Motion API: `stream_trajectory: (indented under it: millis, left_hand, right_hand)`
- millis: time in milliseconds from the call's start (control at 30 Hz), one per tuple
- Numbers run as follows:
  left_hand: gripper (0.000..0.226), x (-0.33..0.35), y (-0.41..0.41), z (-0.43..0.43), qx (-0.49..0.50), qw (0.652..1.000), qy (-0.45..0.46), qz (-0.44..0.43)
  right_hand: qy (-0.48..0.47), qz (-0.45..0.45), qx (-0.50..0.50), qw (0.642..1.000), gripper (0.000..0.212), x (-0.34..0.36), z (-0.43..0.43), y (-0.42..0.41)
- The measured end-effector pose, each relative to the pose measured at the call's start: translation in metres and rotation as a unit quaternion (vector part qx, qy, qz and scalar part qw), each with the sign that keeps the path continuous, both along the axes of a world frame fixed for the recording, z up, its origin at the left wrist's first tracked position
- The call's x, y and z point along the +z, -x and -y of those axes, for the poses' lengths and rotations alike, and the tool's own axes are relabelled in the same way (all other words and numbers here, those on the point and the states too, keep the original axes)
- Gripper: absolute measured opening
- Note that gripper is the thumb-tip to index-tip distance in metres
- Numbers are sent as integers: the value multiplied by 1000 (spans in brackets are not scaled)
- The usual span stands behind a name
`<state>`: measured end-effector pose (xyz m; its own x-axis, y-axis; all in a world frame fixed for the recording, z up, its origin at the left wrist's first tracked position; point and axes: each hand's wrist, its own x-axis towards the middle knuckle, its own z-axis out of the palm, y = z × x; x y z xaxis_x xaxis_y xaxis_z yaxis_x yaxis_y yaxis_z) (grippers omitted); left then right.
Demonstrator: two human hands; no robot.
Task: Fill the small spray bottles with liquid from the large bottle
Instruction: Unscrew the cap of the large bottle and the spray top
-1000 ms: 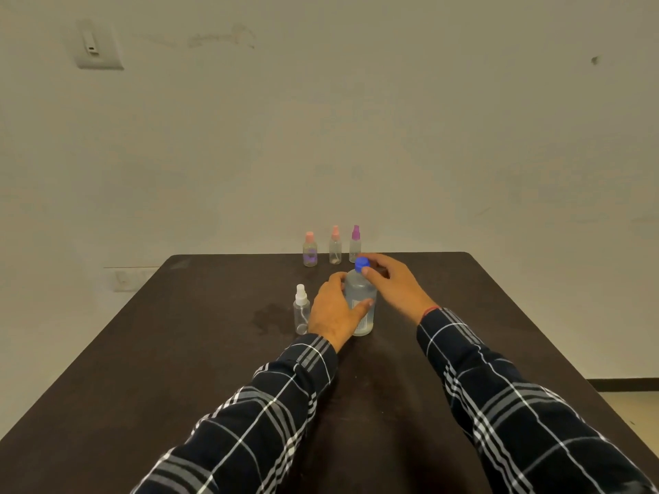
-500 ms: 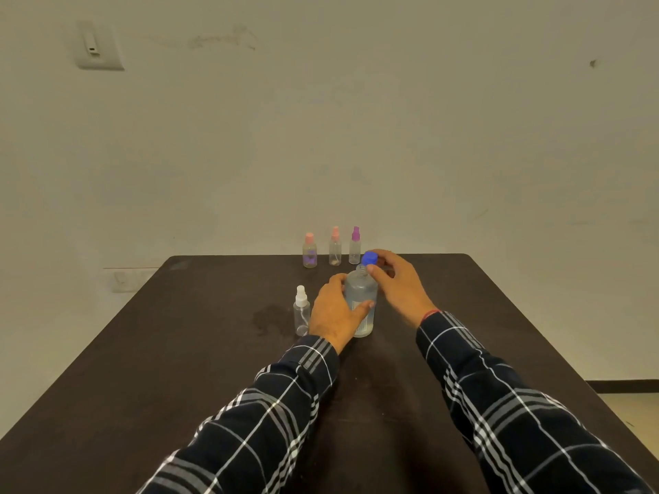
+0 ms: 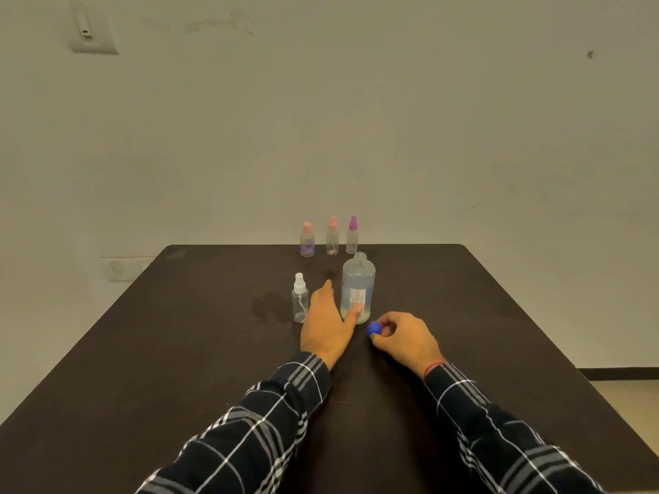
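The large clear bottle [image 3: 358, 285] stands uncapped on the dark table [image 3: 171, 351], partly filled with liquid. My left hand [image 3: 326, 326] lies just left of it, fingers fairly straight, thumb touching the bottle's lower front. My right hand [image 3: 404, 338] pinches the blue cap [image 3: 374, 328] low over the table, right of the bottle's base. A small clear spray bottle with a white top [image 3: 299, 299] stands just left of my left hand. At the far edge stand two small spray bottles with pink tops [image 3: 307, 241] [image 3: 332, 237] and one with a purple top [image 3: 352, 236].
A faint wet stain [image 3: 269, 304] marks the table left of the white-topped bottle. The table ends at a plain wall; its right edge [image 3: 556, 354] drops to the floor.
My right hand has taken the blue cap off the large bottle and brought it down toward me, to the right of the base. My left hand has loosened its grip on the bottle.
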<state>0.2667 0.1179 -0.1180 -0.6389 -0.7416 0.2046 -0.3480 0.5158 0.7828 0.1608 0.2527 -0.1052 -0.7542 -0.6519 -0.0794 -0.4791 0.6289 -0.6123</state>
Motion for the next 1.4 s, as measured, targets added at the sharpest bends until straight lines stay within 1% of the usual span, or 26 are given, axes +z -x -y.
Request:
stream_trajectory:
  millis: [67,133,233,300,333,367,433,500,600,633,700,767,833,900,967,1067,1133,1200,1300,1367,1400]
  left_hand:
    - [76,-4,-10,1,2,1000,21,17]
    - [62,-5,-20,4,7,999,30,23]
    - [34,-3,-36,10,4,998,53,16]
    - [12,2,-51,17,22,997,76,8]
    - [10,3,-58,22,42,996,82,5]
    - [12,3,-64,29,67,995,78,3]
    - [17,2,-74,45,118,992,53,-6]
    - [31,-1,-77,61,132,991,18,-10]
    - [63,-3,-69,78,104,994,-10,-10]
    - [69,-3,-65,81,89,996,-10,-6]
    - [75,-3,-55,85,56,998,-2,12]
    - [68,-4,-49,86,38,999,8,22]
    - [52,-6,-47,85,34,999,11,18]
    - [41,-7,-47,84,37,999,6,12]
    - [37,-6,-47,83,40,999,1,10]
    - [33,-5,-48,83,38,999,-3,19]
    - [32,-3,-48,83,40,999,5,28]
    - [33,-3,-49,83,42,999,8,33]
    - [35,0,-50,84,35,999,20,35]
    - [36,0,-51,86,26,999,27,34]
    - [36,0,-52,86,21,999,27,33]
  right_hand:
    - [-58,-38,37,997,25,6,6,-5]
    - [-88,-42,57,994,31,10,12,-9]
    - [-130,-46,61,989,46,12,18,-14]
    - [-173,-78,53,980,53,14,20,-18]
    - [-191,-106,49,975,51,18,22,-22]
    - [-191,-126,46,972,46,22,24,-26]
    - [-141,-135,49,980,32,31,34,-36]
    - [-102,-160,46,981,25,41,46,-49]
    - [-68,-232,50,969,24,52,68,-66]
    - [-39,-237,54,969,22,54,77,-69]
    - [37,-200,58,977,20,53,96,-72]
    - [111,-129,37,985,24,51,113,-69]
    - [164,-48,17,985,26,46,123,-64]
    - [190,13,9,982,22,39,128,-58]
    - [206,41,-2,978,20,31,130,-54]
    - [230,97,12,968,22,21,132,-55]
    - [252,102,9,962,22,16,134,-57]
    - [261,79,3,962,20,12,136,-55]
    - [237,36,33,970,18,12,137,-49]
    - [224,28,72,972,26,13,136,-45]
    - [216,38,92,971,31,14,134,-44]
